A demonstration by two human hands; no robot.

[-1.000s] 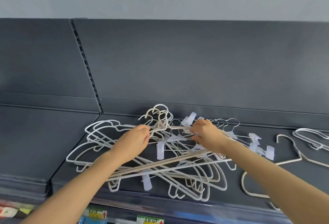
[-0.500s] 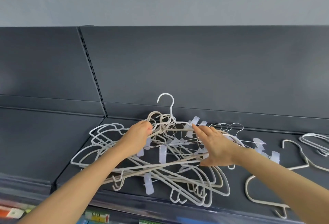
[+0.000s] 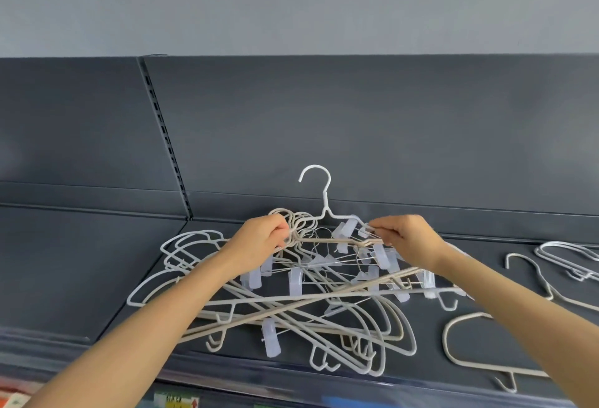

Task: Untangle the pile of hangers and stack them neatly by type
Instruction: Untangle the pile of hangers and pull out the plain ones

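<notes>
A tangled pile of hangers (image 3: 308, 307) lies on a dark grey shelf (image 3: 479, 317): white and beige coated hangers mixed with thin wire hangers carrying translucent clips. My left hand (image 3: 264, 239) grips a bunch of beige hooks at the pile's back. My right hand (image 3: 405, 237) pinches the shoulder of a white hanger (image 3: 324, 193) whose hook stands upright above the pile. Its lower part is hidden among the others.
A single beige hanger (image 3: 463, 355) lies to the right on the shelf, and a small stack of white hangers (image 3: 570, 255) rests at the far right. A slotted upright (image 3: 165, 138) splits the back panel. Price labels (image 3: 178, 401) line the shelf's front edge.
The white hanger's hook has risen out of the pile. My right hand went from lying flat on the pile to pinching that hanger's shoulder. My left hand stays on the beige hooks.
</notes>
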